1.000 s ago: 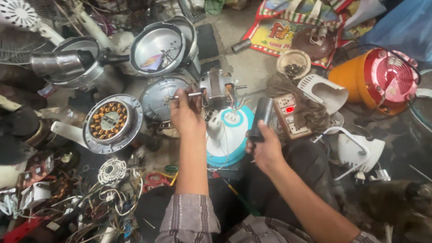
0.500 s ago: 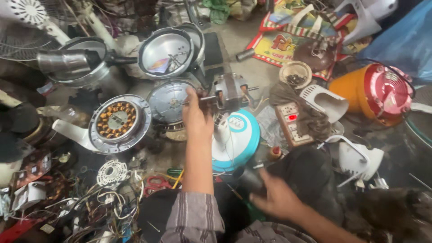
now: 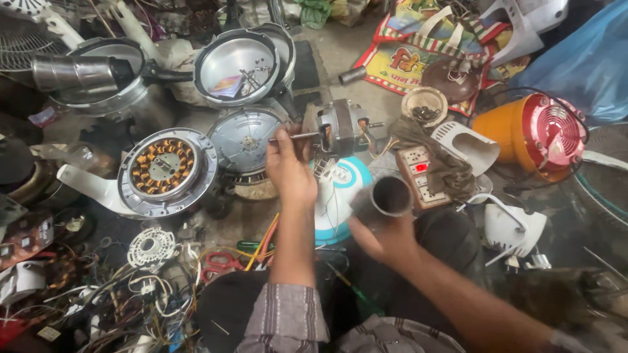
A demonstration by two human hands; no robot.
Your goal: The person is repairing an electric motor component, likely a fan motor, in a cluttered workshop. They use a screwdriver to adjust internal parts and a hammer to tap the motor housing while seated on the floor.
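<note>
L hand (image 3: 290, 171) at frame centre, fingers clamped on the shaft of a small motor (image 3: 343, 127) just above it. R hand (image 3: 386, 235), centre-right, gripped a short metal pipe (image 3: 387, 198), open end up. Fan stator (image 3: 163, 169) sat at left.

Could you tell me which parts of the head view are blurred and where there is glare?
In the head view, the right hand and its metal tube are motion-blurred; the left hand on the motor shaft stays sharp; glare brightens the steel lid.
</note>
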